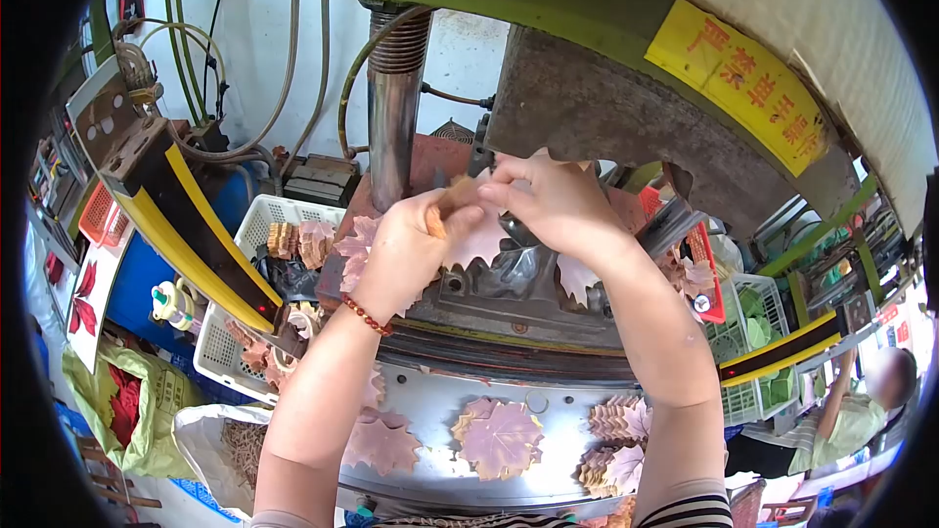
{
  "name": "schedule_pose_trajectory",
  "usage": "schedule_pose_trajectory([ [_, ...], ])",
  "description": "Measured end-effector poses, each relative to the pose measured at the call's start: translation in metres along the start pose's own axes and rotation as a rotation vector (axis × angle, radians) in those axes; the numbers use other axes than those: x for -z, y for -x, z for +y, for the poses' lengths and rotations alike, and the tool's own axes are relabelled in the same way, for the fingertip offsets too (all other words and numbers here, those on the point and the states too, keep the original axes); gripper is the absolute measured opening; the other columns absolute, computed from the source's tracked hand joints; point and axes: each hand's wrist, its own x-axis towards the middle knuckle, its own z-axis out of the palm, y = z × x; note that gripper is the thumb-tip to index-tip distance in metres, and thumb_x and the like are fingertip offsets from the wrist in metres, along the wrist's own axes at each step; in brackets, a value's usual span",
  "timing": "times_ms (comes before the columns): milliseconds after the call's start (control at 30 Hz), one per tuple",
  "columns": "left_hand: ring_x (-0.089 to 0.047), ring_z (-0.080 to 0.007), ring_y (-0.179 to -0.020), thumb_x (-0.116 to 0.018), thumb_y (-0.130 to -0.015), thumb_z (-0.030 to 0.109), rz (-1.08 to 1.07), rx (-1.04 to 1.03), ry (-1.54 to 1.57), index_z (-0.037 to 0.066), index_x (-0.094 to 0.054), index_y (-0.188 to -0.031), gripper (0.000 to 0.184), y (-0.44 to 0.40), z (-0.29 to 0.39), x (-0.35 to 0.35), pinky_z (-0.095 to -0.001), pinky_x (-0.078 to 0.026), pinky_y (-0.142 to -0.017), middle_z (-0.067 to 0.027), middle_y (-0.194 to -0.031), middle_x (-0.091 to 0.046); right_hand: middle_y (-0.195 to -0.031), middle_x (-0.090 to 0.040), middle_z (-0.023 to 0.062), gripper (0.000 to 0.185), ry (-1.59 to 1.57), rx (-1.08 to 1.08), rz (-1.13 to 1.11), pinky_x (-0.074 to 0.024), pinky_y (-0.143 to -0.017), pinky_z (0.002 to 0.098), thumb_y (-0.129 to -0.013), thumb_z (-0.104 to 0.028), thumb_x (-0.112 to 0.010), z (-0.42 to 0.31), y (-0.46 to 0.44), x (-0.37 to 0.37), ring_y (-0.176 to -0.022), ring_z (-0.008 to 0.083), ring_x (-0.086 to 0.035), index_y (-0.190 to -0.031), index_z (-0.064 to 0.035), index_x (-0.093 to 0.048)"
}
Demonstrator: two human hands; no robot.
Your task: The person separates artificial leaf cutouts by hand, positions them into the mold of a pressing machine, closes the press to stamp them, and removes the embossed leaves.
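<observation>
My left hand (416, 240), with a red bead bracelet on the wrist, has its fingers curled in front of the press. A tan piece of an artificial maple leaf (454, 198) shows at its fingertips. Close beside it, my right hand (548, 198) pinches at the edge of the leaf material; its fingertips partly hide what they grip. Beneath both hands, a pale pink maple leaf (479, 240) lies over the metal die (518, 279). More pink leaves (360, 246) lie left of the die, and another leaf (575, 277) hangs to its right.
The heavy press head (587, 98) sits above my hands, beside a steel guide column (391, 108). Stacked leaves (499, 440) lie on the metal table (440, 381). Yellow-black guard bars (201, 225) flank the press. White baskets (230, 347) stand left; another person (861, 420) is at right.
</observation>
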Motion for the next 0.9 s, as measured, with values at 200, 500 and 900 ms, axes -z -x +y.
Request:
schedule_pose_trajectory([
  [200,-0.059,-0.0138,-0.08,-0.057,-0.097,0.023,0.208,0.172,0.616,0.0,-0.061,-0.094,0.023,0.008,-0.027,0.009,-0.03,-0.049,-0.074,-0.0049,-0.087,-0.062,-0.087,-0.066,0.0098,0.018,0.568,0.255,0.131,-0.0421,-0.089,0.0401,-0.079,-0.025,-0.066,0.043,0.009,-0.009,-0.098,0.0271,-0.059,-0.085,-0.0094,-0.071],
  [500,-0.045,-0.0079,-0.057,-0.06,-0.094,0.017,0.106,0.281,1.058,0.004,-0.057,-0.095,0.014,0.01,-0.006,0.008,-0.0253,-0.041,-0.056,0.0025,-0.069,-0.049,-0.098,-0.062,0.0231,0.037,-1.233,-0.051,-0.021,-0.0455,-0.095,0.0467,-0.081,-0.011,-0.055,0.048,0.004,0.019,-0.099,0.0366,-0.06,-0.112,0.0083,-0.055],
  [900,-0.055,-0.0114,-0.063,-0.047,-0.097,0.007,-0.086,0.292,0.776,-0.006,-0.061,-0.104,0.02,-0.052,0.035,-0.031,-0.0238,-0.038,-0.051,-0.0057,-0.075,-0.06,-0.066,-0.058,0.0048,0.012,-0.869,-0.275,0.128,-0.0381,-0.046,0.0234,-0.082,-0.01,-0.062,0.048,0.019,0.023,-0.054,0.012,-0.054,-0.075,0.0001,-0.061],
])
